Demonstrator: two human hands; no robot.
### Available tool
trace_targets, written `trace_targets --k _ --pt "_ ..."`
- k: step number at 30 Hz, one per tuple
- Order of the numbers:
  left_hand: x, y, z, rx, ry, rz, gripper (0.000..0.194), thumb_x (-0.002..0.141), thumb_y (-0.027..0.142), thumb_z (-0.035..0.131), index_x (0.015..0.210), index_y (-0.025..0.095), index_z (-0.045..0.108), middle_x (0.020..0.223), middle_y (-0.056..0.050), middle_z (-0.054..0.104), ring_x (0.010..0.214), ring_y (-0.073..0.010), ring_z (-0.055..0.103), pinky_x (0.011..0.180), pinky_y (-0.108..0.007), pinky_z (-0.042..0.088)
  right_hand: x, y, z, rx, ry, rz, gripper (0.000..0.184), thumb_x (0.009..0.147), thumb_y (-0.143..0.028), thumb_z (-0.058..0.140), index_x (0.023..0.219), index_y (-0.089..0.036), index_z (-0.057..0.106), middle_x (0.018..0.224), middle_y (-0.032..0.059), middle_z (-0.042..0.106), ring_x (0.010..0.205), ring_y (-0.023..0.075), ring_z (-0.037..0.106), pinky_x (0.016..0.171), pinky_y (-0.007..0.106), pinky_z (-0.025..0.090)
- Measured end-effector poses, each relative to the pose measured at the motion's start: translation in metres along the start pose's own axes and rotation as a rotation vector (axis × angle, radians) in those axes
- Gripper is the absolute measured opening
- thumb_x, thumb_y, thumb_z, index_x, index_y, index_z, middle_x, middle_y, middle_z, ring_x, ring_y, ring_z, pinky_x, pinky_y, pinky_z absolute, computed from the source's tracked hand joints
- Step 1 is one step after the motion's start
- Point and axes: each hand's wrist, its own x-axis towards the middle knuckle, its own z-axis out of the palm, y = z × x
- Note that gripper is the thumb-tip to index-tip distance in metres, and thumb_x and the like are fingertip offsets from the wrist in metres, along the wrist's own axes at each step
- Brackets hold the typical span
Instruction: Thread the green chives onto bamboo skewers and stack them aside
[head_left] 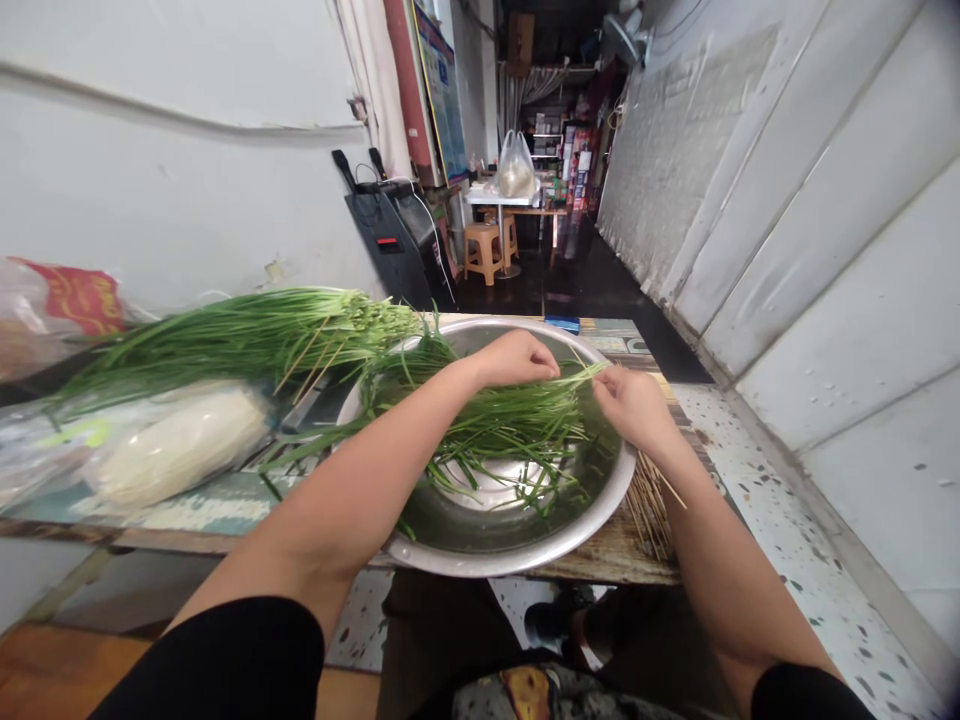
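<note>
A wide metal basin [517, 560] in front of me holds loose green garlic chives [510, 425]. My left hand [519, 358] is above the chives, its fingers curled together against the stalks near the far rim. At the basin's right side, my right hand [636, 402] pinches the pale stalk ends of a few chives. A thin stick shows beside those ends, but I cannot tell whether a hand grips it. Thin bamboo skewers [646, 505] lie in a bunch on the table beside the basin, partly behind my right forearm.
A large pile of chives [247, 335] lies left of the basin, with a few skewers on it. Nearer me is a pale plastic-wrapped bundle [184, 440]. A black speaker-like box [397, 240] stands beyond the table [217, 505]. A wall [847, 230] runs along the right.
</note>
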Motion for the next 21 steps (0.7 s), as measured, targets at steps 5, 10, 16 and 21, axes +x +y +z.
trace_targets --k 5,10,16,21 --pt "0.004 -0.016 0.007 0.084 0.004 -0.103 0.018 0.062 0.009 0.063 0.071 0.019 0.076 0.070 -0.002 0.072 0.067 -0.0146 0.061 0.069 -0.023 0.042 -0.002 -0.003 -0.008 0.092 -0.083 -0.061 0.020 0.078 -0.021 0.047 0.071 -0.016 0.065 0.065 0.0036 0.065 0.063 0.0153 0.058 0.062 0.024 0.038" --pt "0.005 -0.032 0.010 0.203 0.014 -0.142 0.021 0.061 0.005 0.059 0.066 0.018 0.074 0.068 -0.002 0.069 0.068 -0.0149 0.059 0.073 -0.023 0.042 -0.013 -0.006 -0.031 0.500 -0.335 -0.063 0.018 0.077 -0.030 0.054 0.071 -0.016 0.063 0.053 -0.0020 0.056 0.047 0.0099 0.048 0.047 0.022 0.036" --pt "-0.001 0.001 -0.007 -0.295 -0.103 -0.067 0.033 0.087 0.033 0.043 0.108 0.022 0.066 0.093 -0.005 0.070 0.083 -0.0143 0.060 0.082 -0.028 0.044 -0.016 -0.016 -0.039 0.806 0.066 0.018 0.021 0.078 -0.036 0.059 0.080 -0.015 0.065 0.053 -0.0028 0.054 0.043 0.0072 0.044 0.044 0.021 0.036" --pt "-0.029 0.037 -0.027 -0.401 -0.436 -0.286 0.058 0.085 0.061 0.032 0.111 0.021 0.065 0.081 -0.007 0.071 0.080 -0.0181 0.060 0.079 -0.031 0.046 -0.012 -0.015 -0.039 0.766 0.357 0.059 0.021 0.078 -0.034 0.059 0.082 -0.015 0.067 0.060 -0.0004 0.060 0.050 0.0091 0.049 0.048 0.022 0.039"
